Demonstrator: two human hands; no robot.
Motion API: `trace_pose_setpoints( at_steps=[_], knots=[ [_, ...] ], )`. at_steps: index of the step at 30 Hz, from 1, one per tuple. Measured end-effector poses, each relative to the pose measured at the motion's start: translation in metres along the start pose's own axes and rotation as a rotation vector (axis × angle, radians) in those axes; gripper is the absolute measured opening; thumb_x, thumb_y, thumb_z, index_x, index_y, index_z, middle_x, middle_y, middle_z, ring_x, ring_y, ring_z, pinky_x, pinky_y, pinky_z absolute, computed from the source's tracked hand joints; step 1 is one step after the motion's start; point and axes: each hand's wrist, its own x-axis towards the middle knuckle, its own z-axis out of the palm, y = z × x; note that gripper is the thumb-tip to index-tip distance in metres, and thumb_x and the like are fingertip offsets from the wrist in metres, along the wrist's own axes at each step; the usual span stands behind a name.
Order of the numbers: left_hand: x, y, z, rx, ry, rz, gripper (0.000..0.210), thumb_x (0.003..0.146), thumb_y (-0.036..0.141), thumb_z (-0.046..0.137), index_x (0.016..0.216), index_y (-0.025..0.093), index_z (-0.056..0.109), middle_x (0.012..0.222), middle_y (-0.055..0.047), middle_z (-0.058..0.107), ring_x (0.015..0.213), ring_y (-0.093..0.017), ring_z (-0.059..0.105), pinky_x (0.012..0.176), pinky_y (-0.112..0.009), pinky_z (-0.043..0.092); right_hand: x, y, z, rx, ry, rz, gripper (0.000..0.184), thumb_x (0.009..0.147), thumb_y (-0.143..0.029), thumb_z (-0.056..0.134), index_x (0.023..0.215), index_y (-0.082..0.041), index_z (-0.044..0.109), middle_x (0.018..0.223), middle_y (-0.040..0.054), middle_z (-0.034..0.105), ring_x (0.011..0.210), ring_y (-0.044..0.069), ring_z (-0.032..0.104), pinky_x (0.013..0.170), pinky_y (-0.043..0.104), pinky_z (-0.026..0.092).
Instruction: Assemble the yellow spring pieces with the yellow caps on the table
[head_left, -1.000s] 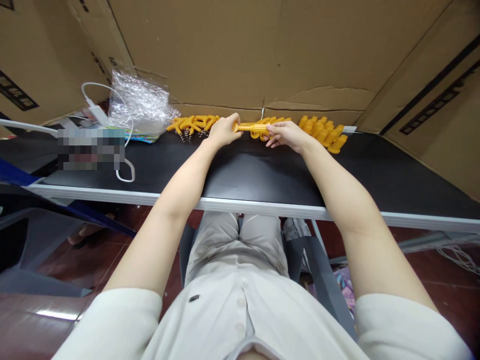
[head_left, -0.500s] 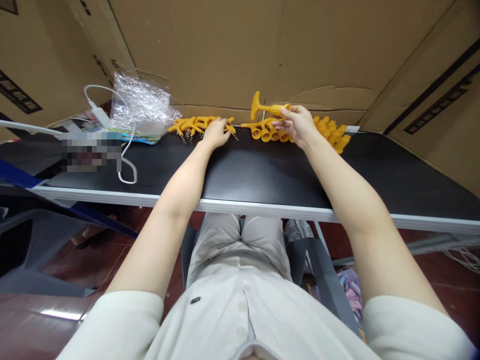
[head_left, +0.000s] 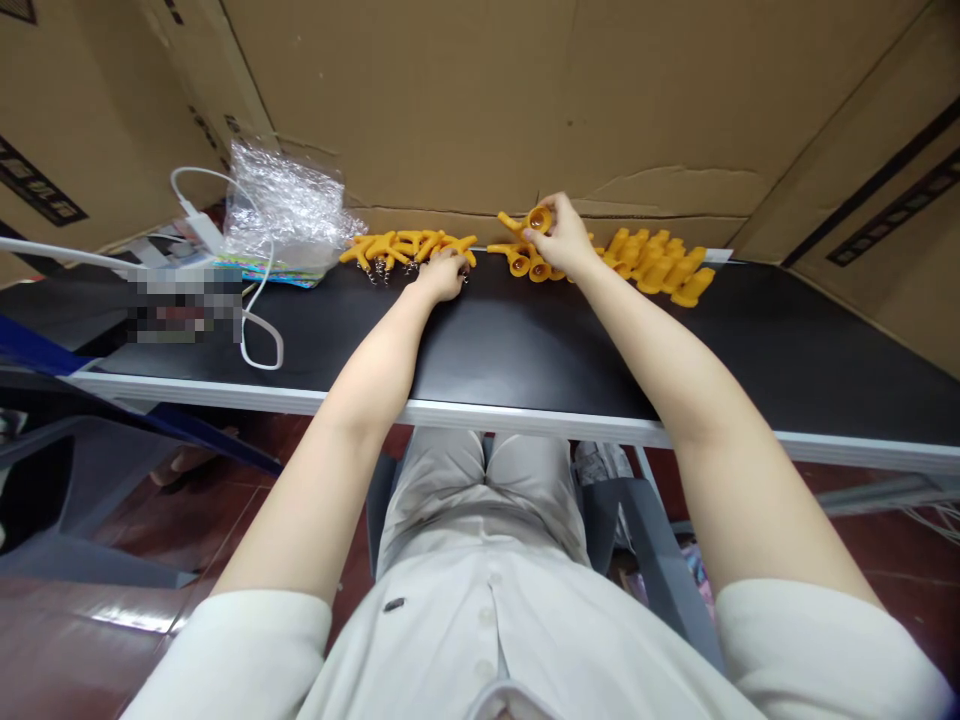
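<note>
My right hand [head_left: 564,236] holds a yellow plastic corkscrew piece [head_left: 531,220] just above a row of open-ended yellow sleeves [head_left: 525,262] at the far edge of the black table [head_left: 480,340]. My left hand [head_left: 442,273] rests on the right end of a pile of yellow T-handled corkscrews [head_left: 401,248], fingers curled around one of them. To the right lies another heap of yellow sleeves [head_left: 660,266].
A crumpled clear plastic bag [head_left: 281,205] and a white charger with its cable [head_left: 247,300] lie at the table's left. Cardboard walls [head_left: 465,100] close off the back and sides. A grey chair [head_left: 90,500] stands on the floor to the left.
My hands came apart. The right hand lifted the assembled yellow piece, then lowered it toward the row of sleeves. The left hand moved left onto the corkscrew pile.
</note>
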Motion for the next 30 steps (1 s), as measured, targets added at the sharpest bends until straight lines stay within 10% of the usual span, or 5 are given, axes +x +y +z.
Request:
trace_pose_setpoints(
  at_steps=[8, 17, 30],
  knots=[
    [-0.011, 0.013, -0.014, 0.083, -0.006, 0.010, 0.042, 0.097, 0.008, 0.052, 0.128, 0.019, 0.078, 0.156, -0.022, 0.065, 0.152, -0.040, 0.056, 0.130, -0.063, 0.042, 0.014, -0.008, 0.035, -0.364, -0.112, -0.060, 0.050, 0.103, -0.007, 0.060, 0.152, -0.017, 0.054, 0.149, 0.0187, 0.068, 0.138, 0.035, 0.068, 0.120, 0.050, 0.054],
    [-0.006, 0.014, -0.011, 0.025, 0.094, 0.011, 0.048, 0.096, 0.003, 0.045, 0.132, 0.019, 0.072, 0.148, -0.020, 0.070, 0.146, -0.039, 0.061, 0.125, -0.058, 0.048, -0.003, -0.028, 0.057, -0.735, -0.272, -0.116, 0.061, 0.103, 0.001, 0.035, 0.162, -0.001, 0.052, 0.161, 0.0298, 0.059, 0.149, 0.044, 0.059, 0.132, 0.063, 0.032],
    [-0.020, 0.040, -0.034, -0.022, 0.233, -0.092, 0.043, 0.109, 0.018, 0.042, 0.147, 0.024, 0.063, 0.162, -0.020, 0.060, 0.159, -0.036, 0.053, 0.134, -0.055, 0.037, -0.007, -0.039, 0.057, -0.780, -0.298, 0.022, 0.062, 0.108, -0.006, 0.030, 0.168, -0.004, 0.047, 0.169, 0.0288, 0.051, 0.153, 0.042, 0.055, 0.126, 0.063, 0.042]
  ],
)
